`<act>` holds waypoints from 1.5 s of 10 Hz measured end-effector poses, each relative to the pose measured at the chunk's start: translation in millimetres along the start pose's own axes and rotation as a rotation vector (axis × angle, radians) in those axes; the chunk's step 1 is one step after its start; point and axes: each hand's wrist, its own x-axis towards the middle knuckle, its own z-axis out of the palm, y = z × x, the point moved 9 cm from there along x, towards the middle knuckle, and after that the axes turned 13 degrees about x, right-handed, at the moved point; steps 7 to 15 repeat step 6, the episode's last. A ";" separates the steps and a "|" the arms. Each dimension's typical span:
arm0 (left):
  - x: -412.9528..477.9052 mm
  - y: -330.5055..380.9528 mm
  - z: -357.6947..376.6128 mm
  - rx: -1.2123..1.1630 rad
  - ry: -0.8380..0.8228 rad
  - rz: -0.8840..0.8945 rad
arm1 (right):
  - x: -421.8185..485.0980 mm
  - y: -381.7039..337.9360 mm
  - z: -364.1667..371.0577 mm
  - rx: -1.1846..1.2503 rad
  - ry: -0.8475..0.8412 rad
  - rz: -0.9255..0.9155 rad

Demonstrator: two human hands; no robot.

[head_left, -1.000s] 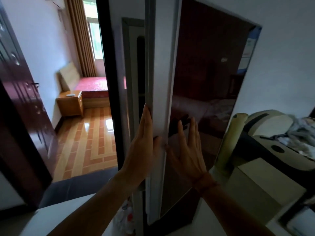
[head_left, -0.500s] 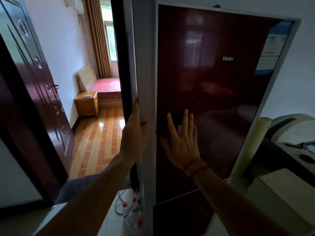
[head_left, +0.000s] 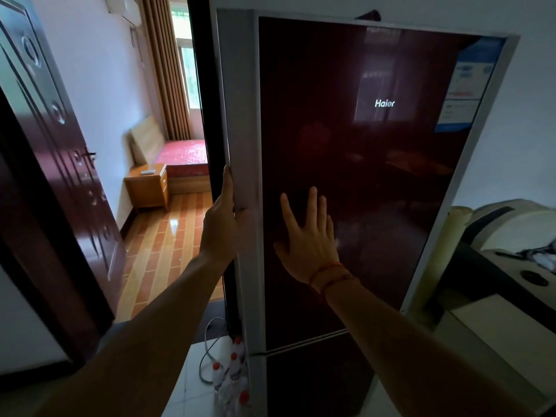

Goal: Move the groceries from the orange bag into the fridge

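A tall fridge with a dark red glossy upper door [head_left: 361, 176] and silver frame fills the middle of the view; the door looks closed or nearly closed. My left hand [head_left: 221, 227] lies along the door's silver left edge, fingers flat against its side. My right hand [head_left: 308, 239] rests flat on the door front, fingers spread, with a red string around the wrist. The lower fridge door [head_left: 316, 377] sits below a silver seam. The orange bag and the groceries are out of view.
Several plastic bottles with red caps [head_left: 231, 377] and a grey cable [head_left: 207, 353] lie on the floor at the fridge's left foot. A dark wooden door [head_left: 54, 176] stands open at left onto a bedroom. A cream appliance [head_left: 511, 236] stands at right.
The fridge door has swung from half open to closed or nearly closed, with both hands staying on it. The view now faces the door front squarely.
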 end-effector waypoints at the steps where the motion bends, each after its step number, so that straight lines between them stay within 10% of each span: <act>1: 0.1 -0.6 1.8 -0.002 -0.026 -0.019 | -0.6 -0.4 -2.3 -0.011 -0.022 0.007; 15: -30.2 27.9 -32.1 0.215 -0.113 0.114 | -30.3 -5.2 -40.3 0.062 -0.135 0.044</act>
